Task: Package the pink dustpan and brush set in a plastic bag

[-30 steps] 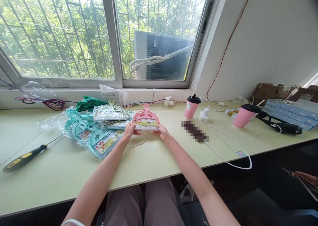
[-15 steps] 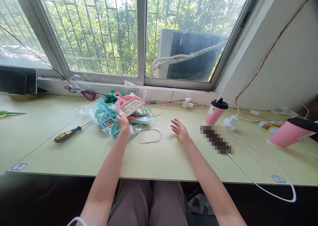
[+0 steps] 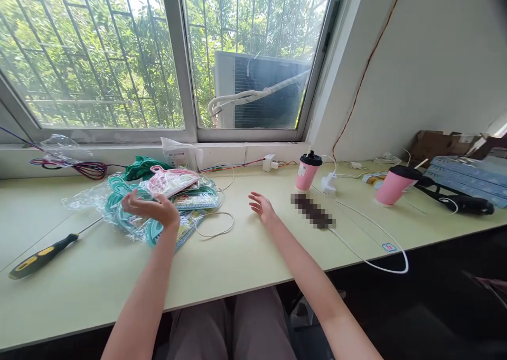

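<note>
My left hand [image 3: 152, 209] is open and palm up, fingers apart, over the front of a pile of plastic-wrapped teal items [image 3: 119, 191]. A pink wrapped item [image 3: 174, 180] lies on top of the pile, just behind that hand. Nothing is held in it. My right hand [image 3: 262, 207] rests on its edge on the pale green table [image 3: 229, 265], open and holding nothing. Between my hands lies a thin cord loop [image 3: 216, 235]. A blurred dark object [image 3: 312, 211] with a white cable is right of my right hand.
A screwdriver [image 3: 43, 255] lies at the left. Two pink cups [image 3: 307, 175] with black lids stand at the right, near a white charger [image 3: 328, 183]. Wires [image 3: 89, 169] and a small white block [image 3: 270, 163] lie along the wall. Blue boxes [image 3: 467, 180] are far right.
My left hand has let go of the pink item, which now lies on the pile, and turned palm up. The view has swung right, and blue boxes have come in.
</note>
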